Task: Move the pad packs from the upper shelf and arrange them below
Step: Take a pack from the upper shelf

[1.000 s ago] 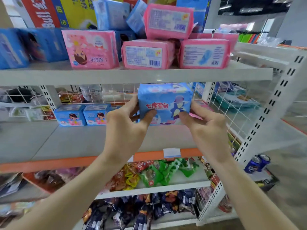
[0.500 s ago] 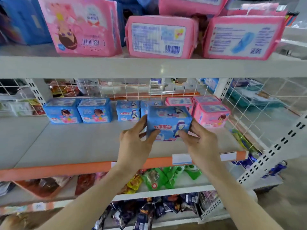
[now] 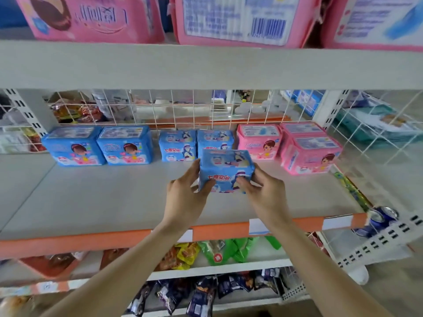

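Currently, the blue pad pack (image 3: 225,170) is held between both grips, low over the lower shelf (image 3: 114,197) and directly in front of the rear row. Whether its underside touches the shelf board cannot be told. The left grip (image 3: 183,197), a bare hand, grasps the pack's left end: thumb on the front face, fingers round the side. The right grip (image 3: 267,195) grasps the right end in the same manner. Both forearms reach in over the orange front strip (image 3: 91,239).

Lower shelf, rear row against the wire mesh back (image 3: 183,106), left to right:
1. Two large blue packs (image 3: 73,146), upright, side by side and touching.
2. Two small blue packs (image 3: 177,145) with the same print as the held one, side by side; the right one is partly hidden behind the held pack.
3. One pink pack (image 3: 258,141), upright, just beside the small blue pair.
4. Two further pink packs (image 3: 311,156), one in front of the other, at the right end of the row.

Upper shelf (image 3: 206,67): three large pink packs (image 3: 240,19) stand along its front edge, cut off by the top of the frame. The left one shows its print upside down; the middle one shows a barcode panel; the right one shows a blue pad drawing.

Below the lower shelf, a further shelf (image 3: 251,264) carries green snack bags (image 3: 219,250) and yellow-orange snack bags (image 3: 180,255). Dark packets (image 3: 201,294) fill the lowest shelf (image 3: 251,302). Blue cans (image 3: 380,219) lie near the perforated right upright (image 3: 377,244).
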`<state>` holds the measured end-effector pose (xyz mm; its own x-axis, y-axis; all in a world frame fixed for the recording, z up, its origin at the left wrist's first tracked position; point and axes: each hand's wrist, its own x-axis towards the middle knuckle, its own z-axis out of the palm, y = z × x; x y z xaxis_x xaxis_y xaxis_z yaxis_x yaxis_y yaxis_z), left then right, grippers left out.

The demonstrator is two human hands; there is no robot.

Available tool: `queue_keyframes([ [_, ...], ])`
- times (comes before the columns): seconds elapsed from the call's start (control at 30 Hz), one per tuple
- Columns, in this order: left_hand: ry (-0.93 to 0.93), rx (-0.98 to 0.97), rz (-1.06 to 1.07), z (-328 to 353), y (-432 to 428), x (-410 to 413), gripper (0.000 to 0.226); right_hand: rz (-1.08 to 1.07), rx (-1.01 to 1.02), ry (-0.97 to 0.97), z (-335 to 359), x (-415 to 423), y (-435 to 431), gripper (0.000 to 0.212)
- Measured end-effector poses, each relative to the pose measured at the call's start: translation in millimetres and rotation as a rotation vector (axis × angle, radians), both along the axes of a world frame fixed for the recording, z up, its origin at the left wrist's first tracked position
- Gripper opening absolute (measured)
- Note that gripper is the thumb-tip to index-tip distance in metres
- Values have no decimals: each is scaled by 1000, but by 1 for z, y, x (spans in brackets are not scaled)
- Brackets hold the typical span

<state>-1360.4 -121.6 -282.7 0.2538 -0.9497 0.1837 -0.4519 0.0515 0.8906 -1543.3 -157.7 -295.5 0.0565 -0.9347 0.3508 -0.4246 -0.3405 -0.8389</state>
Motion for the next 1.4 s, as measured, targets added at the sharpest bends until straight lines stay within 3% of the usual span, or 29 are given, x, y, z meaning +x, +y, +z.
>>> queue_keyframes([
  [0.5,38,147,62,-51,-60,11,70,-16,-2,118,-57,17,-85,33],
  [1.4,-58,112,54,-66,-119,26,64,2,-107,176,-73,21,-131,33],
])
